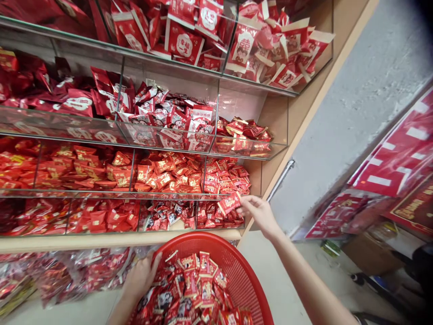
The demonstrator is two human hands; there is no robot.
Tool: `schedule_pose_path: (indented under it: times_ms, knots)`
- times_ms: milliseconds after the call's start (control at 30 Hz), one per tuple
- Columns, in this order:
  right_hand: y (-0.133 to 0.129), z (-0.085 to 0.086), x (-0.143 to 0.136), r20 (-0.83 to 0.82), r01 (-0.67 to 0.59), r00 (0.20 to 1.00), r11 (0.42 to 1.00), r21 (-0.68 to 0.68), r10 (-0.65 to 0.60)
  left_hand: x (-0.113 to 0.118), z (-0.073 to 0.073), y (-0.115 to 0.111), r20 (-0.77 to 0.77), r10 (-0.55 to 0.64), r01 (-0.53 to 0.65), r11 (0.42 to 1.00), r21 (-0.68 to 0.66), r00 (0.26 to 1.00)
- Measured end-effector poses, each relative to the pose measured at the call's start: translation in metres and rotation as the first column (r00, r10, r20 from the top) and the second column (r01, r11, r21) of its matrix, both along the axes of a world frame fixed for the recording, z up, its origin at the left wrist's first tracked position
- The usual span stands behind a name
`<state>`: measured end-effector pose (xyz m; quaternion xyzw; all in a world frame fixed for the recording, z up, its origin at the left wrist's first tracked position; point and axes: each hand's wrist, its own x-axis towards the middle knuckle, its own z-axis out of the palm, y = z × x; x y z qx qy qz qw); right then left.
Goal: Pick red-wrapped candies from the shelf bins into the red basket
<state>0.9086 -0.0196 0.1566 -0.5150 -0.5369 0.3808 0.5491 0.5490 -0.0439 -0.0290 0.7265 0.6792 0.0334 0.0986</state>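
Observation:
Between the fingertips of my right hand is a small red wrapped candy, held in front of the lowest right shelf compartment. More small red candies lie in that compartment behind it. My left hand grips the left rim of a red plastic basket, thumb over the edge. Inside the basket is a heap of red wrapped candies, some with dark cartoon figures printed on them. The basket sits below the shelf front, its lower part out of view.
Glass-fronted shelves hold red packets sorted by compartment. Under them lie clear bags of red packets. A grey wall rises at the right, with red printed sheets and a cardboard box beyond it.

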Motion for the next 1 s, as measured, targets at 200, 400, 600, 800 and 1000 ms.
schedule_pose_path:
  times_ms: [200, 400, 600, 800, 1000]
  knots:
    - [-0.016, -0.109, -0.025, 0.093, -0.178, 0.973, 0.947, -0.269, 0.209, 0.007, 0.015, -0.002, 0.071, 0.06, -0.057, 0.997, -0.055, 0.996]
    - [-0.024, -0.171, -0.026, 0.164, -0.314, 0.87, 0.779, -0.543, 0.465, 0.011, 0.025, -0.004, 0.078, 0.101, -0.092, 0.99, -0.107, 0.992]
    - [-0.023, -0.179, -0.016, 0.215, -0.286, 0.826, 0.715, -0.638, 0.522, 0.009, 0.018, -0.002, 0.106, 0.104, -0.1, 0.994, -0.039, 0.989]
    - [-0.023, -0.176, -0.021, 0.481, -0.181, 0.703, 0.786, -0.592, 0.524, 0.003, 0.01, -0.002, -0.018, -0.057, 0.057, 0.998, -0.008, 0.998]
    - [-0.014, -0.085, -0.037, 0.751, -0.228, 0.567, 0.941, -0.251, 0.338, 0.001, 0.003, 0.0, -0.009, -0.042, 0.042, 0.999, -0.03, 0.999]
